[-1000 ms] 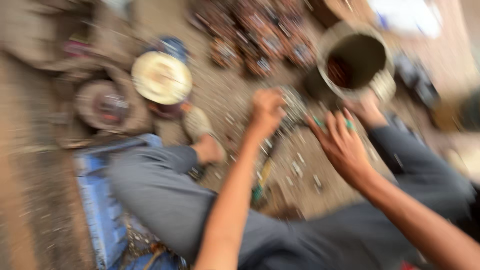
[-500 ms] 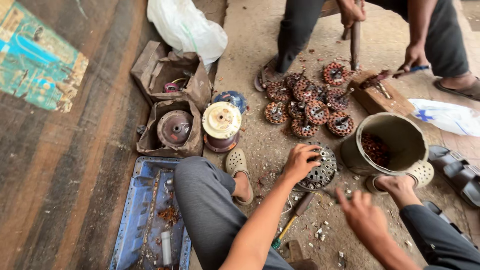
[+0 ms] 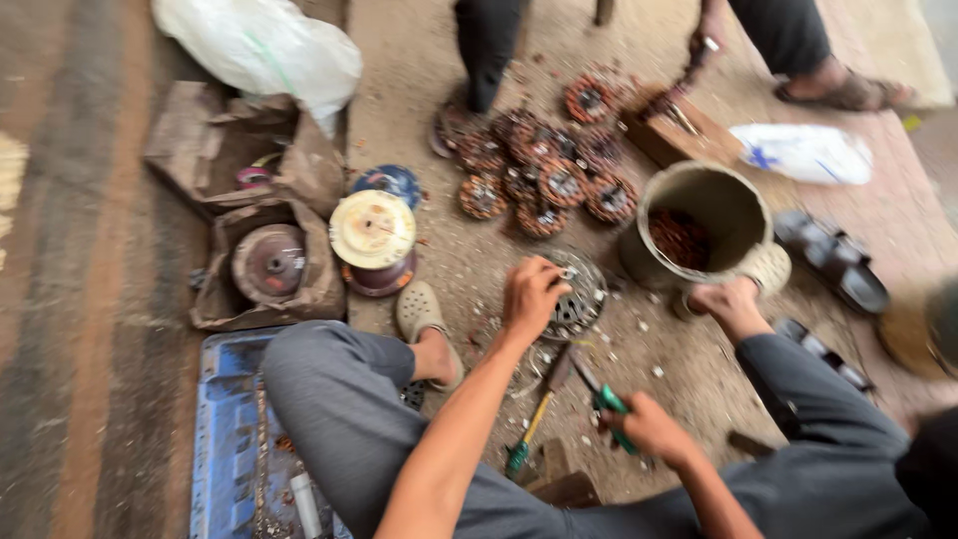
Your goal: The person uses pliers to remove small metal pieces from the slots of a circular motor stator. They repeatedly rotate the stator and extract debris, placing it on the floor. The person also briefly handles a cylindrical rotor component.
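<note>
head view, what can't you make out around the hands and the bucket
- Right hand: fingers wrap green-handled pliers; the tips are blurred, so open or closed is unclear.
- Left hand: covers part of the round metal part; its near side is hidden.
- Bucket: reddish contents sit deep in shadow, too blurred to identify.
- Other person at the top: cut off by the frame edge above the legs.

Left hand [image 3: 531,292] pressing down on a round metal stator core [image 3: 576,296] on the ground. Right hand [image 3: 651,427] gripping green-handled pliers [image 3: 605,397], just beside a screwdriver [image 3: 535,419]. Bucket [image 3: 740,196] standing near.
</note>
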